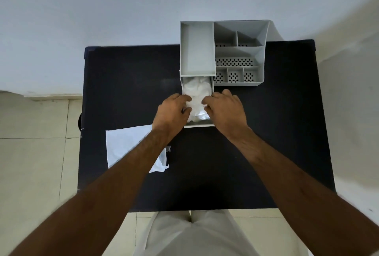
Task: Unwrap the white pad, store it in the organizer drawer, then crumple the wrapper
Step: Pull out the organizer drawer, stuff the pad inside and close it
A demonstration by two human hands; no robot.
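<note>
Both hands, left hand [173, 110] and right hand [225, 108], pinched the white pad [196, 93] over the drawer [200, 125]; looked soft and light, best gripped at the edges.

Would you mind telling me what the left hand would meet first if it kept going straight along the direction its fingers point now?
The left hand points up and right, into the open drawer. Its fingertips already look to be touching the white pad lying there, so the pad comes first, though depth is unclear.
</note>
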